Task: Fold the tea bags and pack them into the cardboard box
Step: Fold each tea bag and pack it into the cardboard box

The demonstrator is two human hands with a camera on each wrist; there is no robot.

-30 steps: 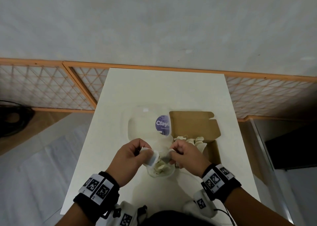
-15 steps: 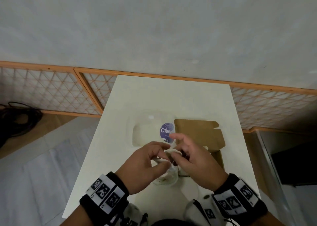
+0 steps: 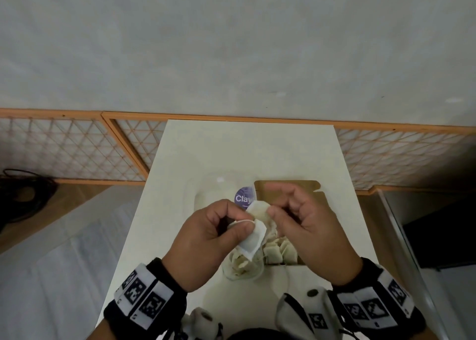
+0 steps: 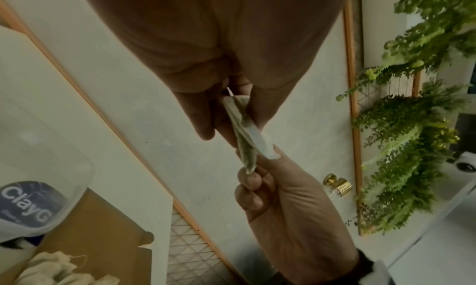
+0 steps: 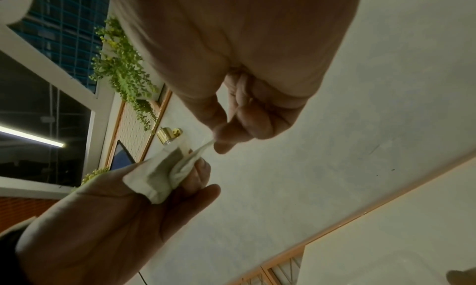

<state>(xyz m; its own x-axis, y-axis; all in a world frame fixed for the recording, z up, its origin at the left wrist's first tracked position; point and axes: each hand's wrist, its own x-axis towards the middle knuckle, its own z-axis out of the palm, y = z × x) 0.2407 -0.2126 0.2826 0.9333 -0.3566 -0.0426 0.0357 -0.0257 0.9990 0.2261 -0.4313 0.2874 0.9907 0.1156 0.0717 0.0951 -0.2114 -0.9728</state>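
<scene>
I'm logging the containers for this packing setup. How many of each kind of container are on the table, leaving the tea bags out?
Cardboard box, open, tea bags inside: 1
Clear plastic tub with purple label: 1
Small clear cup holding tea bags: 1
Total: 3
Both hands are off them, pinching one tea bag above the table.

A round purple label (image 3: 243, 198) on the clear plastic tub (image 4: 38, 138) read "Clay" in white in the head view and "ClayG" in the left wrist view; the smaller line beneath it was too blurred to read. The wristbands (image 3: 144, 297) bore black-and-white square code markers, without legible text.
</scene>
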